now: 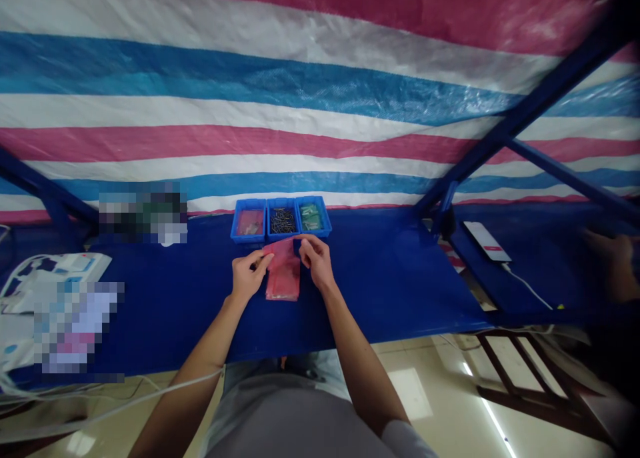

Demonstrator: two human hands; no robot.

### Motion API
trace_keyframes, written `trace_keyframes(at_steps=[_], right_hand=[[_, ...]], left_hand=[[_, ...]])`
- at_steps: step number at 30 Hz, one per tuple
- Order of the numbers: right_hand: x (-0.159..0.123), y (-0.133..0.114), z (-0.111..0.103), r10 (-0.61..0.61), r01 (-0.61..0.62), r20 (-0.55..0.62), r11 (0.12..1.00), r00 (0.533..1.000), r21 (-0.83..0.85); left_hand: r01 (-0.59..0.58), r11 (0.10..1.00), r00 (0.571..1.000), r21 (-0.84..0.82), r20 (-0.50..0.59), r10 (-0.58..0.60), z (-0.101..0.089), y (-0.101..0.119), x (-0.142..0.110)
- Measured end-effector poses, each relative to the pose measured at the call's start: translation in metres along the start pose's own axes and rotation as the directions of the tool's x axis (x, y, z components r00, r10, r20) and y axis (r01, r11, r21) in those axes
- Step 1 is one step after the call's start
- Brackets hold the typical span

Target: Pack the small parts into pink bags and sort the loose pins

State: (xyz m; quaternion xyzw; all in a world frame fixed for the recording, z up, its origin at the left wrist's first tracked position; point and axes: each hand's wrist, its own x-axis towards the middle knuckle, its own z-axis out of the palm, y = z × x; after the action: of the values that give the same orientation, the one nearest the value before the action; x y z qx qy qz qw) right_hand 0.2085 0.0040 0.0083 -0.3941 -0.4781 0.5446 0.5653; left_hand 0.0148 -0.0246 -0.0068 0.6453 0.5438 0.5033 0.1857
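The left hand (249, 276) and right hand (317, 261) pinch the bag's top edge between fingertips and thumbs, keeping a pink plastic bag (283, 278) taut, its lower end lying on the blue tabletop (380, 291) just below the blue parts bins (281, 239).

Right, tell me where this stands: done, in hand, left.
Nothing clearly done. In hand: left hand and right hand pinch the top of a pink plastic bag on the blue table. Left: screws and green parts sit in the blue bins.
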Motion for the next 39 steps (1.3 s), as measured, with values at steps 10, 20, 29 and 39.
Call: trace_keyframes(at_steps=[10, 20, 29, 39], right_hand=[[-0.004, 0.004, 0.003, 0.06, -0.066, 0.189, 0.997, 0.98, 0.03], [-0.005, 0.003, 0.006, 0.05, -0.038, 0.188, 0.997, 0.981, -0.068], [-0.002, 0.006, 0.009, 0.085, -0.068, 0.229, 0.995, 0.97, -0.079], [-0.004, 0.009, 0.009, 0.07, -0.057, 0.209, 0.996, 0.975, -0.066]], left_hand=[[0.026, 0.98, 0.999, -0.197, 0.048, -0.017, -0.004, 0.005, 0.0], [0.339, 0.815, 0.94, -0.47, 0.196, -0.278, 0.009, 0.01, 0.005], [0.303, 0.831, 0.953, -0.467, 0.156, -0.26, 0.006, 0.006, 0.009], [0.344, 0.772, 0.939, -0.535, 0.218, -0.267, 0.005, 0.011, 0.008]])
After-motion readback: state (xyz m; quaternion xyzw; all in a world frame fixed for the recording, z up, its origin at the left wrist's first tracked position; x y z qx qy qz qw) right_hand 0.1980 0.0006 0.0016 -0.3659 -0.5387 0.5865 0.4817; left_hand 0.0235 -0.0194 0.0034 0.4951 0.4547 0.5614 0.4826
